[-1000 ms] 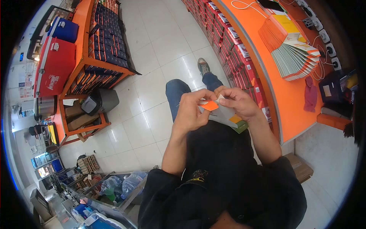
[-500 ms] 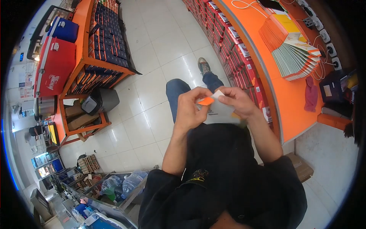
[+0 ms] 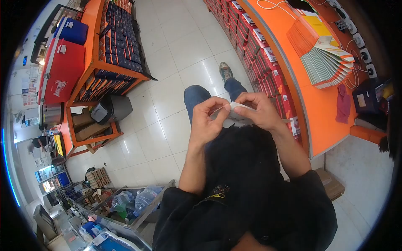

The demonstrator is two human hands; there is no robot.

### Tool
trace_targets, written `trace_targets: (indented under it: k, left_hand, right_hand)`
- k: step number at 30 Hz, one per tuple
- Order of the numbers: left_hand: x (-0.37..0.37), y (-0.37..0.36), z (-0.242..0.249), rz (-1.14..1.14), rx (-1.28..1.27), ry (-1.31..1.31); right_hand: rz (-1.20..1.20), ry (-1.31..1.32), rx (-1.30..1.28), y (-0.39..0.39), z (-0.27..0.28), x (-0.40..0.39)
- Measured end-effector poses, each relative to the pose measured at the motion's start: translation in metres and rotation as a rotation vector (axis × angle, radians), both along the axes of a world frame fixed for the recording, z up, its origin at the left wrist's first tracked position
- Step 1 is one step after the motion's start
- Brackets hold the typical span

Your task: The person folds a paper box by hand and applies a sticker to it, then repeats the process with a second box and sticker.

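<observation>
My left hand (image 3: 208, 122) and my right hand (image 3: 260, 112) meet in front of my lap, thumbs and fingers pinched. Between them is a thin white paper-like sheet (image 3: 237, 105); its exact kind does not show. My right thumb and fingers grip its folded upper edge, and the left fingertips pinch the side close by. A paler part (image 3: 235, 121) hangs below the fingers, partly hidden by both hands.
On the right, an orange counter (image 3: 317, 127) carries fanned orange-and-white booklets (image 3: 324, 67), a phone (image 3: 300, 5), cables and a pink cloth (image 3: 343, 104). Red boxes are stacked beneath. At left stand a red cooler (image 3: 63, 71), shelved dark boxes (image 3: 119, 42) and a grey bin (image 3: 115, 109).
The orange patch by my left fingers has gone out of sight. My fingertips have come closer together on the white sheet, and its lower part shows less.
</observation>
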State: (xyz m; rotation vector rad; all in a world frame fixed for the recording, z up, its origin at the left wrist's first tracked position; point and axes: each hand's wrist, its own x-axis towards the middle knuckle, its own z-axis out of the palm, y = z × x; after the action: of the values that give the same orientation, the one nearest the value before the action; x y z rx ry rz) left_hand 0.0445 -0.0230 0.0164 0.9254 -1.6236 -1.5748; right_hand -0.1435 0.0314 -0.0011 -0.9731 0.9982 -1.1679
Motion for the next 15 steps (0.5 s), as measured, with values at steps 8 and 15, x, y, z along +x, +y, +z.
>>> trace_targets:
  k: [8,15]
  left_hand:
    - [0.0088,-0.0007,-0.0053,-0.067,0.228,-0.004]
    - [0.0076,-0.0075,-0.0023,-0.167,0.049,-0.016]
  right_hand:
    - [0.090,-0.021,-0.037,0.0007,-0.0100,0.0010]
    - [0.128,-0.138,0.033,-0.0011,-0.0018,-0.0069]
